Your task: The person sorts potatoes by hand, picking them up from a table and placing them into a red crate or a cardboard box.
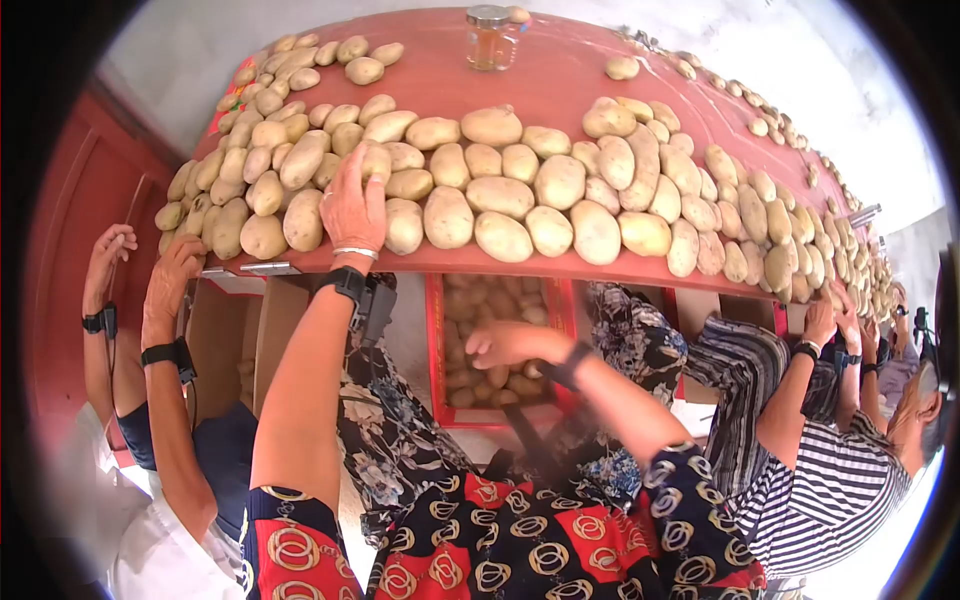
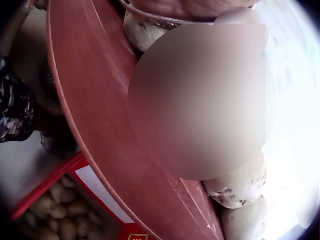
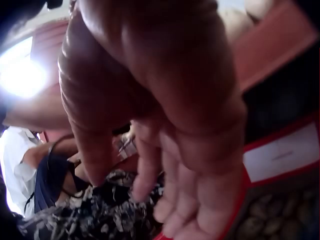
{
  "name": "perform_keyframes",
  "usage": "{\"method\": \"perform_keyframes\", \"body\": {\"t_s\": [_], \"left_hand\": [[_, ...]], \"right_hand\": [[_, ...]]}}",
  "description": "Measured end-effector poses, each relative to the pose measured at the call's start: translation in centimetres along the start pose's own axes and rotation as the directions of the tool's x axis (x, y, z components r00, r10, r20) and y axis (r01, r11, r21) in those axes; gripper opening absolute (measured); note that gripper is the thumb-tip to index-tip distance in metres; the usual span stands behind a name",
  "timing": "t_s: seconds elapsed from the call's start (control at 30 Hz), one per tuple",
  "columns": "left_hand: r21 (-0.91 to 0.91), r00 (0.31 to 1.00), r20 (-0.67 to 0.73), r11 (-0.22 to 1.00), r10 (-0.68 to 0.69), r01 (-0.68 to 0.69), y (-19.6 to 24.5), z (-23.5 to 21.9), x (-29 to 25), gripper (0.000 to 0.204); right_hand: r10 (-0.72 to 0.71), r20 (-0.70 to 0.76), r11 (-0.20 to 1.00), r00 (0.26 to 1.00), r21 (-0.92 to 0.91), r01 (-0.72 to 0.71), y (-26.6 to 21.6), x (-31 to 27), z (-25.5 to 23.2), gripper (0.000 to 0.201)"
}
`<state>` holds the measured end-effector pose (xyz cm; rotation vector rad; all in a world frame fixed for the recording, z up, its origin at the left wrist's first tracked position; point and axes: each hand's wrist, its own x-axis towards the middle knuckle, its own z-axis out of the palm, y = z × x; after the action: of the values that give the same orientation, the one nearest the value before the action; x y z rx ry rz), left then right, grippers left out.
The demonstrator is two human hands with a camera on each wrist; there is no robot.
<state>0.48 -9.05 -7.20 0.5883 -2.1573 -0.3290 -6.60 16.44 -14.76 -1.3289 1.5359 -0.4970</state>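
My left hand (image 1: 352, 212) reaches over the front rows of potatoes on the red table (image 1: 430, 75). Its fingers and thumb hold a potato (image 1: 376, 160) among the others. In the left wrist view a blurred disc covers much of the scene, while two dark-specked potatoes (image 2: 237, 187) show below it. My right hand (image 1: 512, 343), smeared by motion, hangs over a red-edged box (image 1: 436, 345) of potatoes below the table edge. From the right wrist, that hand's fingers (image 3: 200, 200) point downward, loosely bent, with nothing between them.
Potatoes lie packed along the table's front edge, with a few looser ones (image 1: 365, 70) behind. A glass jar (image 1: 489, 40) stands at the back. Other people's hands (image 1: 175, 280) work at the left and right; a cardboard box (image 1: 280, 320) sits below on the left.
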Motion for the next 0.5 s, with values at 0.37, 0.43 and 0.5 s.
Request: {"method": "perform_keyframes", "body": {"t_s": [0.37,0.43,0.5], "left_hand": [[0.086,0.998,-0.04,0.995,0.05,-0.046,-1.2,0.4,-1.0,0.045],[0.09,0.998,-0.029,0.994,0.057,-0.054,-1.8,0.5,-1.5,0.047],[0.117,0.991,-0.029,0.985,0.127,-0.123,-2.2,0.5,-1.7,0.05]], "right_hand": [[0.216,0.09,0.92,0.972,-0.352,-0.171,6.7,4.1,16.3,0.034],[0.266,0.093,0.95,0.96,-0.195,-0.244,6.6,4.3,17.3,0.03],[0.281,0.159,0.947,0.946,-0.208,-0.247,6.9,4.5,16.1,0.029]]}}
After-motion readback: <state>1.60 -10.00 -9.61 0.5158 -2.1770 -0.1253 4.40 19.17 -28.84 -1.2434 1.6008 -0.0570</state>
